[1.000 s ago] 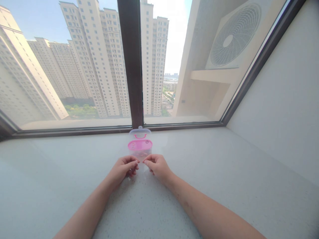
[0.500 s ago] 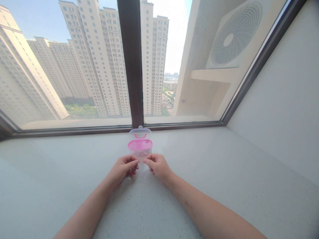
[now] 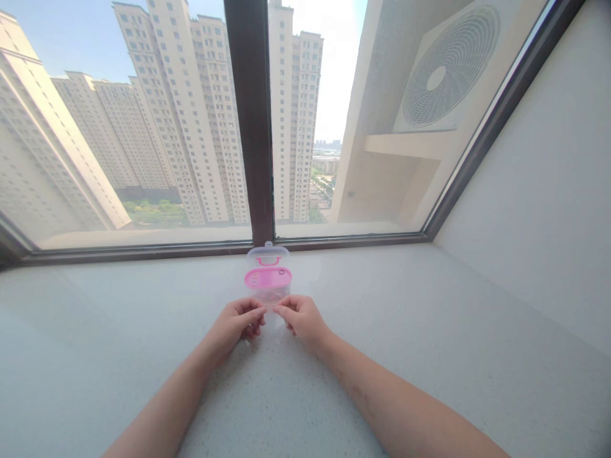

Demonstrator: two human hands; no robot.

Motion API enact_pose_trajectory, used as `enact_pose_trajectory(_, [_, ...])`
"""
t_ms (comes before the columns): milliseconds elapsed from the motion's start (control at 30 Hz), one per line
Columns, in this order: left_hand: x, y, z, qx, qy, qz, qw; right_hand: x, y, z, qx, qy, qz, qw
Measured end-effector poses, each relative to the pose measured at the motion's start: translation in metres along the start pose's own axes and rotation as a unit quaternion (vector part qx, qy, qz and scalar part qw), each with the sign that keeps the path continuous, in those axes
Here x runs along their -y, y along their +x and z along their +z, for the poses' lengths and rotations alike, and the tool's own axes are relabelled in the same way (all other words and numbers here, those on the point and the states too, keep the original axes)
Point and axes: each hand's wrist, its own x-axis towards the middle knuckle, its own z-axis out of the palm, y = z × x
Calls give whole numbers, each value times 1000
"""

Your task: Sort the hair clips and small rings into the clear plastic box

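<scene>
A small clear plastic box with a pink inner lid [image 3: 268, 278] stands on the white sill. Its clear outer cover [image 3: 268, 254], with a pink handle, is tipped up behind it. Just in front of the box, my left hand [image 3: 242, 317] is closed in a pinch of thumb and forefinger. My right hand [image 3: 300, 316] pinches the same way, its fingertips close to the left ones. Whatever lies between the fingertips is too small or too pale to make out. The lower front of the box is partly hidden by my hands.
The speckled white sill [image 3: 119, 331] spreads out on both sides. Behind the box runs a dark window frame [image 3: 258, 127] with tall buildings beyond the glass. A white wall [image 3: 534, 210] bounds the right side. An air-conditioner unit [image 3: 451, 67] sits outside.
Almost nothing differs. Both hands keep their pinch in front of the box, and the fingertips seem very slightly nearer each other.
</scene>
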Motion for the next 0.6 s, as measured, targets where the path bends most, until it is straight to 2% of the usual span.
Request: enact_pose_trajectory(600, [4,3,-3,5,0,1,1000,0,1,0,-2,9,5,1000])
